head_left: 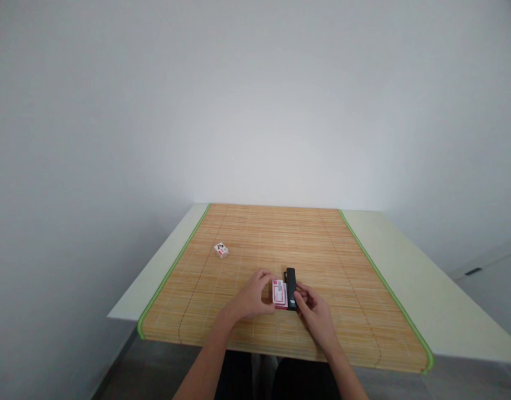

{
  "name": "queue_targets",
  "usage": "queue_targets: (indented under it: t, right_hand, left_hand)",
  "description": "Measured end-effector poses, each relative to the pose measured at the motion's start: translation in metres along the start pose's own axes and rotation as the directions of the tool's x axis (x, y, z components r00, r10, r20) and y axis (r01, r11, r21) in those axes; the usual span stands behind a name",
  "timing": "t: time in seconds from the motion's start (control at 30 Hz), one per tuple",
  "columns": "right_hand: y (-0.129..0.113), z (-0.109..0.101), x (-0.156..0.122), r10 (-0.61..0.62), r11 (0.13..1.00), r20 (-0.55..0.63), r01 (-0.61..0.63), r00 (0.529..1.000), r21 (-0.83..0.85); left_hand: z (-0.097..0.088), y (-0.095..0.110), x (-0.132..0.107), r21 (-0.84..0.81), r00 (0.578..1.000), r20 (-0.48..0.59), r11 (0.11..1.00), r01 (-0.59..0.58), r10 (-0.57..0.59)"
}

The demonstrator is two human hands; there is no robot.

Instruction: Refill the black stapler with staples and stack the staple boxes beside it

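Note:
A small flat red-and-white box (pixel 279 294) lies on the bamboo mat close to its front edge. My left hand (pixel 255 294) curves around the left side of this box, thumb at the near corner and fingertips at the far one. Directly beside it, to the right, is a black stapler (pixel 291 290) that points away from me. The stapler and the box sit side by side and appear to touch. My right hand (pixel 316 314) grips the near right side of the stapler, with the thumb against it and the other fingers curled partly out of sight.
Farther left on the mat rests another small white box (pixel 221 250) with red and dark print. The bamboo mat (pixel 276 233) has green edging and covers the middle of a white table (pixel 388 261). A wall (pixel 272 111) stands behind the table.

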State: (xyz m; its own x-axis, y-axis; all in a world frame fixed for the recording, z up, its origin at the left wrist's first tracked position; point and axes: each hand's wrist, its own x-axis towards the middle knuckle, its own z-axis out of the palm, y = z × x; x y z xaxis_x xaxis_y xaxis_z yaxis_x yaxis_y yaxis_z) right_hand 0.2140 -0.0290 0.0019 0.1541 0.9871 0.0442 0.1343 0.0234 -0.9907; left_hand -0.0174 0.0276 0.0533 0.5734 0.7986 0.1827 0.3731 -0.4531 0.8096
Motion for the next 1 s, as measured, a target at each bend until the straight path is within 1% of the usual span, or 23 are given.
queue_targets:
  t: [0.13,0.27,0.4,0.53,0.67,0.87,1.0]
  right_hand:
    - [0.0,0.0,0.0,-0.016,1.0,0.016,0.016,1.0,0.018]
    - [0.004,-0.001,0.002,-0.013,1.0,0.026,0.013,1.0,0.002]
    - [0.007,-0.003,0.004,-0.026,0.999,0.039,0.028,0.999,-0.034]
    - [0.003,-0.003,0.003,-0.053,0.996,0.05,0.056,0.997,-0.075]
    - [0.0,-0.004,0.002,-0.068,0.993,0.06,0.073,0.996,-0.09]
    - [0.001,-0.004,0.003,-0.089,0.991,0.067,0.095,0.994,-0.09]
    - [0.002,-0.004,0.004,-0.076,0.993,0.061,0.081,0.995,-0.084]
  left_hand:
    - [0.002,0.005,0.0,-0.054,1.0,0.029,0.998,0.011,-0.009]
    - [0.005,0.008,-0.003,-0.118,0.998,0.017,0.991,0.066,-0.065]
    - [0.012,0.001,-0.009,-0.148,0.991,-0.011,0.98,0.133,-0.136]
    - [0.024,-0.009,-0.014,-0.171,0.978,-0.083,0.969,0.178,-0.194]
    - [0.03,-0.012,-0.017,-0.176,0.974,-0.121,0.97,0.17,-0.192]
    - [0.03,-0.01,-0.017,-0.184,0.978,-0.115,0.971,0.153,-0.176]
    - [0.035,-0.009,-0.019,-0.191,0.973,-0.128,0.967,0.167,-0.193]
